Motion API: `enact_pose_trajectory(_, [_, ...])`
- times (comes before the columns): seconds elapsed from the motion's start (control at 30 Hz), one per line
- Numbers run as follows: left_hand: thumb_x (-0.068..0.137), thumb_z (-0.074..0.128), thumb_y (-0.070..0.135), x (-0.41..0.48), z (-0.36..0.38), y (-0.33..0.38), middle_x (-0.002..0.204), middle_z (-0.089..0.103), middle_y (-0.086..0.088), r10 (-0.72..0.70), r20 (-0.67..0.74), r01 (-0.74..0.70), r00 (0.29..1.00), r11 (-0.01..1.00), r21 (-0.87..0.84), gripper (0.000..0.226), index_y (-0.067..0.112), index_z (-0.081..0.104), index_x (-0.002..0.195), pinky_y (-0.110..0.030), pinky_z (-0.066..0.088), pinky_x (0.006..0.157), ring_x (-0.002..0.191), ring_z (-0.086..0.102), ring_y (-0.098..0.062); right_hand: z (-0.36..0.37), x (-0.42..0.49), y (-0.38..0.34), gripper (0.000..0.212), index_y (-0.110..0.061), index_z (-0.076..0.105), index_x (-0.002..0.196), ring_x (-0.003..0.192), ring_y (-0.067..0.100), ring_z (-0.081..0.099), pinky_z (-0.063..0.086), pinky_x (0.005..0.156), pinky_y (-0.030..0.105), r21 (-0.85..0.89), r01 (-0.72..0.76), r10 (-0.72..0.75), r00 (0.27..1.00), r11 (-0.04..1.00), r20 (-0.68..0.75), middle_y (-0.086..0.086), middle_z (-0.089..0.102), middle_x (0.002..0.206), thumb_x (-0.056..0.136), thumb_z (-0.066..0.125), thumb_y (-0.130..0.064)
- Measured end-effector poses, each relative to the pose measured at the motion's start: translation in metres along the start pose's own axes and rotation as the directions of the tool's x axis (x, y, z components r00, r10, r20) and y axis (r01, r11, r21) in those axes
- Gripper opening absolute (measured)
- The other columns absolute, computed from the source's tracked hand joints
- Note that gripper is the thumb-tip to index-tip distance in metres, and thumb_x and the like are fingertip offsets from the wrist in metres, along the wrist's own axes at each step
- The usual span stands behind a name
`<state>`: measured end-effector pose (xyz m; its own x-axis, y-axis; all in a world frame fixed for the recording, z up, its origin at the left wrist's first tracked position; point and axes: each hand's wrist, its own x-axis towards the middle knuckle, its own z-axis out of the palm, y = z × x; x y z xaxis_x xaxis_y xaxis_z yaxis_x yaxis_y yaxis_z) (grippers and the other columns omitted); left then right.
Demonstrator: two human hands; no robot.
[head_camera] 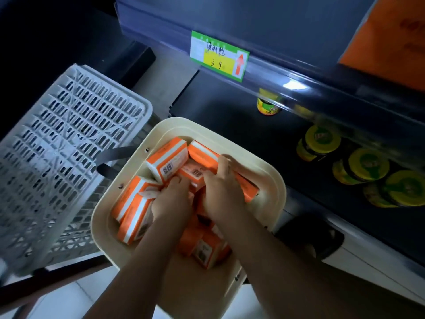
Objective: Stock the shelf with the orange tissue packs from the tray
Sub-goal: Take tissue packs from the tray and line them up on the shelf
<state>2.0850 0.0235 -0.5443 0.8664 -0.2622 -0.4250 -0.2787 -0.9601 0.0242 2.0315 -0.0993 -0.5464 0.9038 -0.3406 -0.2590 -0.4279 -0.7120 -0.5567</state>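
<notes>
The orange-and-white wrapped tissue packs [167, 162] are all jumbled loose in the cream plastic tray [108, 203], so you're at the grab step. Your left hand [171, 201] is dug into the middle of the tray with its fingers curled around a pack. Your right hand [222, 187] has its fingers hooked over another one toward the tray's far side.

Next move, I reckon, is lifting both clear without dragging the neighbours out, since they lean on each other.

Just beyond the tray is the dark metal shelf [230, 130], with yellow-lidded jars [368, 164] on it off to the tray's right, so aim for the bare part. Above the tray's far edge runs a rail with a green-and-yellow price tag [219, 56], so mind that lip going in. A white slatted plastic crate [69, 146] sits right beside the tray's left side. I can't tell which shelf level the packs belong on.
</notes>
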Motion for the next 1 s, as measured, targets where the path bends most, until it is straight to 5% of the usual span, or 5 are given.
enact_pose_trajectory(0.27, [0.095,0.064,0.034,0.005,-0.024,0.009,0.145,0.051,0.006,0.103,0.072,-0.120,0.992,0.949,0.292,0.037,0.036,0.066,0.132,-0.047,0.044,0.107,0.142,0.035,-0.029,0.032,0.017,0.037,0.045,-0.019,0.057,0.137,0.134,0.031,0.040,0.037,0.104,0.029,-0.014,0.031,-0.030,0.996,0.999,0.080,0.004,0.043,0.148,0.095,0.058,-0.036])
enact_pose_trajectory(0.47, [0.083,0.081,0.024,0.016,-0.058,-0.024,0.133,0.066,0.004,0.251,0.149,-0.219,0.956,0.954,-0.204,0.048,0.034,0.068,0.128,-0.039,0.050,0.102,0.124,0.060,-0.021,-0.030,-0.008,0.006,0.035,-0.011,0.067,0.117,0.127,0.034,0.049,0.047,0.106,0.046,-0.027,0.074,-0.073,0.996,0.997,0.046,0.016,0.054,0.132,0.095,0.061,-0.037])
enact_pose_trajectory(0.6, [0.076,0.081,0.035,0.003,-0.091,-0.026,0.085,0.073,0.008,0.287,0.050,-0.172,0.957,0.697,-0.696,0.027,0.024,0.074,0.101,-0.031,0.056,0.076,0.079,0.066,-0.006,-0.057,-0.015,-0.004,0.009,-0.019,0.072,0.092,0.105,0.029,0.058,0.047,0.088,0.039,0.129,0.077,-0.048,0.977,0.989,-0.209,0.009,0.060,0.107,0.091,0.068,-0.028])
enact_pose_trajectory(0.87, [0.096,0.073,0.031,-0.059,-0.134,-0.002,0.095,0.079,-0.007,0.228,-0.024,-0.112,0.973,0.382,-0.917,0.021,0.013,0.077,0.106,-0.033,0.055,0.075,0.083,0.072,-0.019,-0.127,-0.072,-0.020,0.030,-0.023,0.046,0.080,0.057,0.002,0.050,0.044,0.058,0.027,0.663,-0.044,0.286,0.922,0.748,-0.261,-0.009,0.053,0.071,0.076,0.075,-0.013])
enact_pose_trajectory(1.0, [0.085,0.056,0.028,-0.091,-0.162,0.010,0.099,0.064,-0.021,0.317,0.010,-0.060,0.948,0.211,-0.976,0.041,0.002,0.070,0.112,-0.038,0.046,0.075,0.088,0.060,-0.032,-0.173,-0.103,-0.016,0.035,-0.009,0.061,0.105,0.075,0.010,0.066,0.054,0.068,0.028,0.850,0.013,0.300,0.933,0.527,-0.200,0.005,0.068,0.090,0.076,0.080,-0.003])
